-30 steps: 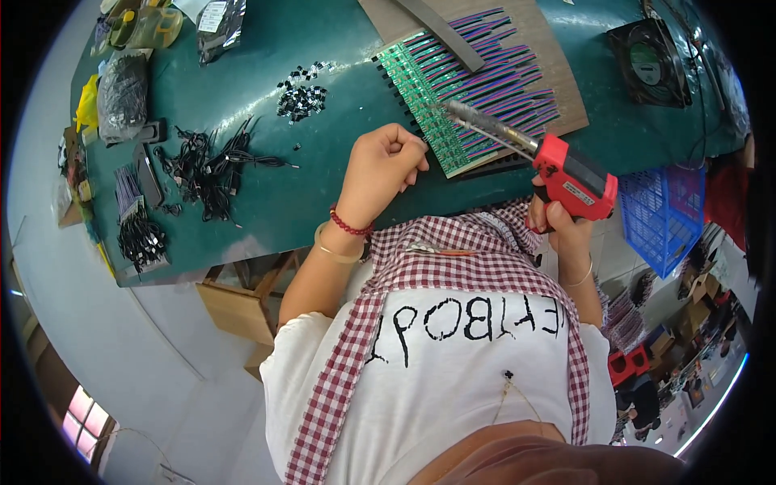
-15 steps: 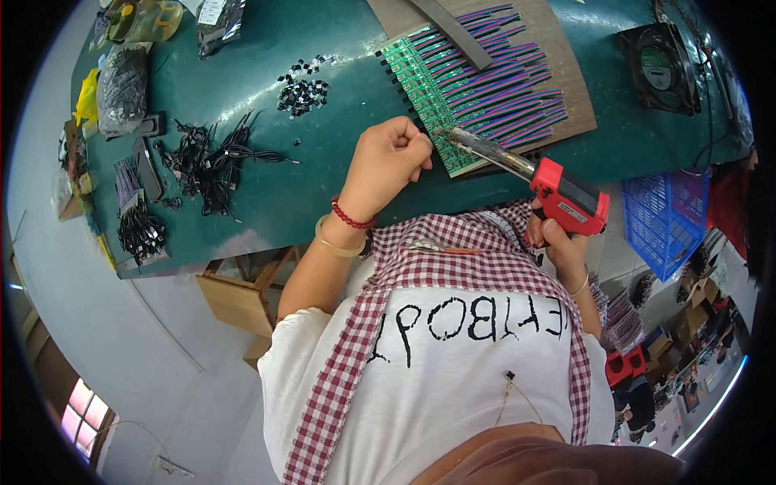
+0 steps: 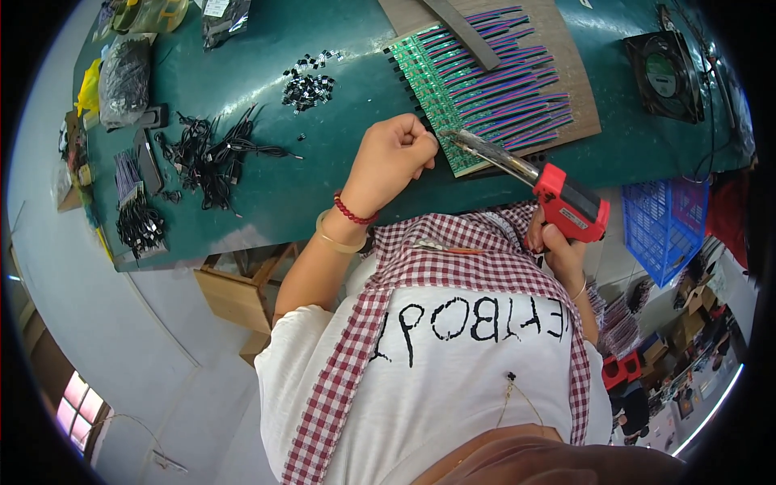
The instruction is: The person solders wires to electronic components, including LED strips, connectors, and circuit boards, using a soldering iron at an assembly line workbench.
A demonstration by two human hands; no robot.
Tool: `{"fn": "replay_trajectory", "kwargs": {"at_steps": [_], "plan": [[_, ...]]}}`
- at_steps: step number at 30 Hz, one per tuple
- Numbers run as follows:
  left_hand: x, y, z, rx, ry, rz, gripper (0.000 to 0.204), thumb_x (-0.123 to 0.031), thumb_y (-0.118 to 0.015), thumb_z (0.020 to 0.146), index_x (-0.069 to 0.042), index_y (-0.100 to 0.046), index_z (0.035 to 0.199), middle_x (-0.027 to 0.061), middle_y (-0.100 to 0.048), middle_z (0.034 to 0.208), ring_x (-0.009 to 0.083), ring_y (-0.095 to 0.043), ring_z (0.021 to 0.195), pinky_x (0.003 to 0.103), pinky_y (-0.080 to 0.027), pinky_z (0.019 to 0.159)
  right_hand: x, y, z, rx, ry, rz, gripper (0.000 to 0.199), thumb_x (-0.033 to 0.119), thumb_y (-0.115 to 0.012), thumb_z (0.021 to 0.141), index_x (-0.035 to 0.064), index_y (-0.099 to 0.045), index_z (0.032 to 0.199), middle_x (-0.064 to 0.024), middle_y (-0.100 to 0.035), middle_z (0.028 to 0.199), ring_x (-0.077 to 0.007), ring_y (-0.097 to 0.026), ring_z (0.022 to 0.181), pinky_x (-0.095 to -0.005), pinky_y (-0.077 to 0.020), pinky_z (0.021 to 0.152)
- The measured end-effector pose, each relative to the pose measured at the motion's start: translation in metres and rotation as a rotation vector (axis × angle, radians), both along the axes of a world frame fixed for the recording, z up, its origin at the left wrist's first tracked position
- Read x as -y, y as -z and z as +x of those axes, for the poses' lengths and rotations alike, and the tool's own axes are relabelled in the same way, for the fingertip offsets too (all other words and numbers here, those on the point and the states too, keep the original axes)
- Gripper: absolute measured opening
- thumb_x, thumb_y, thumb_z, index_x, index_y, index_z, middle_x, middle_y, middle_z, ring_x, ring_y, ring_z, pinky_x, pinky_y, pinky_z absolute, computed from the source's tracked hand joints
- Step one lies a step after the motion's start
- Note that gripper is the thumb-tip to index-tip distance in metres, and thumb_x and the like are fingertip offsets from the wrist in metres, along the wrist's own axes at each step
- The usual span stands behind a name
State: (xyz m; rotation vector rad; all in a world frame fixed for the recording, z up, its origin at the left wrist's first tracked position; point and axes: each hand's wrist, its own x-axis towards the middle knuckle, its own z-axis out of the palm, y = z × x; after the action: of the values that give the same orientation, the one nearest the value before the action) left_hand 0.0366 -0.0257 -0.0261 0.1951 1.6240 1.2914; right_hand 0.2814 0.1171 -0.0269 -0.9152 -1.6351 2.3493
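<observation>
My right hand [image 3: 563,249] is wrapped round the handle of a red and black soldering gun [image 3: 572,202]. Its metal tip points left and reaches the near-left part of a green circuit board panel [image 3: 428,90]. Rows of thin multicoloured wires [image 3: 509,97] run rightward from the panel. At the panel's left edge, close to the soldering tip, my left hand [image 3: 396,155] is closed with thumb and fingertips pinched together. Whatever sits in that pinch is too small or hidden to make out. A grey bar [image 3: 465,34] lies across the wires.
Small black connectors [image 3: 309,90] lie in a heap on the green table [image 3: 267,198], with tangled black cables [image 3: 212,162] to their left. A black fan [image 3: 663,74] stands at the far right. Below the table's right edge is a blue plastic crate [image 3: 663,222].
The whole view has shifted slightly. My hands, the soldering gun and the circuit board panel keep nearly the same places relative to each other.
</observation>
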Motion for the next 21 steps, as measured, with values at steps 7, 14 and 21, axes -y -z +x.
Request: {"fn": "replay_trajectory", "kwargs": {"at_steps": [7, 14, 21], "plan": [[0.001, 0.001, -0.001, 0.010, -0.012, 0.011, 0.009, -0.006, -0.057, 0.078, -0.001, -0.052, 0.071, 0.0040, -0.058, 0.061, 0.0047, -0.048, 0.049, 0.019, -0.037, 0.045, 0.005, -0.004, 0.010, 0.020, 0.080, -0.100, 0.033, 0.020, -0.059, 0.083, -0.0049, -0.051, 0.103, -0.0069, -0.053, 0.066, -0.0123, -0.050, 0.057, -0.0243, -0.0388, 0.053], [0.001, 0.002, -0.001, 0.016, -0.001, 0.007, 0.009, -0.006, -0.057, 0.078, -0.001, -0.053, 0.072, 0.0041, -0.058, 0.062, 0.0047, -0.048, 0.050, 0.019, -0.037, 0.045, 0.008, -0.013, -0.005, 0.001, 0.080, -0.037, 0.039, 0.027, -0.061, 0.082, -0.0029, -0.047, 0.104, -0.0055, -0.047, 0.060, -0.0120, -0.042, 0.051, -0.0249, -0.0340, 0.048], [0.002, 0.003, 0.000, 0.023, -0.015, 0.028, 0.008, -0.006, -0.057, 0.077, -0.001, -0.053, 0.072, 0.0044, -0.059, 0.062, 0.0050, -0.049, 0.050, 0.019, -0.037, 0.045, 0.009, -0.009, 0.001, 0.034, 0.072, -0.050, 0.037, 0.026, -0.061, 0.082, -0.0032, -0.047, 0.101, -0.0059, -0.047, 0.060, -0.0120, -0.042, 0.051, -0.0248, -0.0342, 0.048]]}}
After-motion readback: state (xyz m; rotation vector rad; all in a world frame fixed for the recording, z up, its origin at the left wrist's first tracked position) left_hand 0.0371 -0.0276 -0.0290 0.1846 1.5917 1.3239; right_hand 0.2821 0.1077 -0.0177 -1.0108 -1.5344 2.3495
